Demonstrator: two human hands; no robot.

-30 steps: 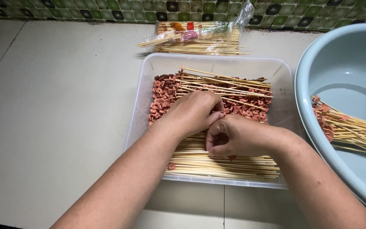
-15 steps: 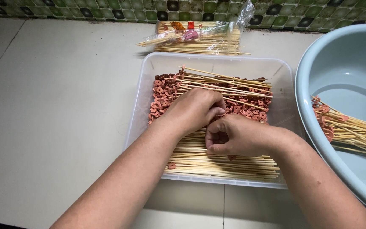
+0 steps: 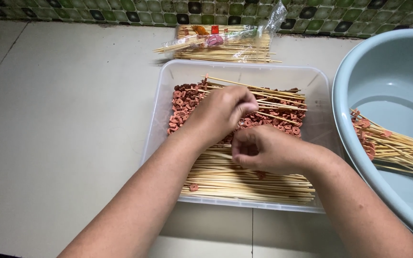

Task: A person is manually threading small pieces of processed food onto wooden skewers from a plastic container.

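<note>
A clear plastic tray (image 3: pixel 163 95) sits on the tiled floor, filled with bamboo skewers (image 3: pixel 244 179) and a heap of small reddish-brown meat pieces (image 3: pixel 182 102). My left hand (image 3: pixel 221 112) hovers over the meat, fingers pinched together on a small piece at the tip of a skewer. Just below it, my right hand (image 3: pixel 268 150) is closed with its fingers curled around the near end of that skewer; the grip itself is mostly hidden.
A pale blue basin (image 3: pixel 388 81) at the right holds several loaded skewers (image 3: pixel 393 145). An opened plastic packet of bamboo skewers (image 3: pixel 225 43) lies behind the tray, near the green mosaic wall (image 3: pixel 120 9). Beige floor tiles (image 3: pixel 58 119) spread to the left.
Both hands stay over the tray, almost in place. My left hand's fingers have shifted slightly right toward the skewer tip, and my right hand has tightened a little.
</note>
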